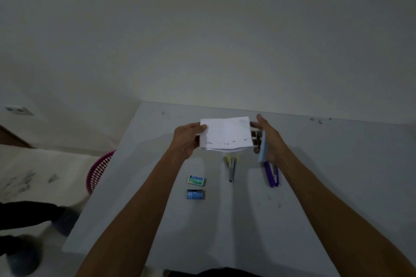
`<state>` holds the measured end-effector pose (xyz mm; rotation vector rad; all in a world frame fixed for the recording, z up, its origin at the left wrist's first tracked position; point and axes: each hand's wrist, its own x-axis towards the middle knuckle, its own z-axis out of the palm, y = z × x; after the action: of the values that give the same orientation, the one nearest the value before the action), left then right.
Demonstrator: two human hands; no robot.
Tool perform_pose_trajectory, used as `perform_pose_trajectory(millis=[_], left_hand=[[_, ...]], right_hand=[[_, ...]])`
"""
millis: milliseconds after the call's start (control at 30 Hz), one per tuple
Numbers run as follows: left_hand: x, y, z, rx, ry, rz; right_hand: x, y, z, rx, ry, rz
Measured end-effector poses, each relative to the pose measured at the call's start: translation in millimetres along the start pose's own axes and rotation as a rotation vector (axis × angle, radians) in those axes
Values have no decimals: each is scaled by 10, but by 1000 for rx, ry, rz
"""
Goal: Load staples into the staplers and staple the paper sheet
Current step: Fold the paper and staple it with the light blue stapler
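Observation:
My left hand [186, 137] grips the left edge of a folded stack of white paper sheets [226, 133], held above the far part of the grey table [225, 220]. My right hand [269, 139] holds a light blue stapler [262, 148] at the stack's right edge, its jaws at the paper. A yellow and silver stapler [231, 167] lies open on the table under the paper. A purple stapler [272, 174] lies to its right, partly under my right hand. Two small staple boxes lie left of them: a green one [196, 180] and a blue one [195, 194].
A pink plastic basket [99, 170] stands on the floor at the table's left edge. A person's dark legs and shoes [33, 225] are on the floor at the lower left. A plain wall rises right behind the table's far edge.

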<state>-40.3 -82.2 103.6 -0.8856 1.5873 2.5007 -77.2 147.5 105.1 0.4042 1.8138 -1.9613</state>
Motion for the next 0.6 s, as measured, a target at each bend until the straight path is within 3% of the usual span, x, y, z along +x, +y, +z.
perform_pose_trajectory(millis=[200,433,600], left_hand=[[-15,4,39,17,1,37],[-121,-87,17,163,-105,-164],[-118,-134,23,156,-87,-140]], right_hand=[[-35,109,-48,-196,-118,-10],[-3,66,-51,-119,-99,-24],[-18,53,-20,-20,-2,35]])
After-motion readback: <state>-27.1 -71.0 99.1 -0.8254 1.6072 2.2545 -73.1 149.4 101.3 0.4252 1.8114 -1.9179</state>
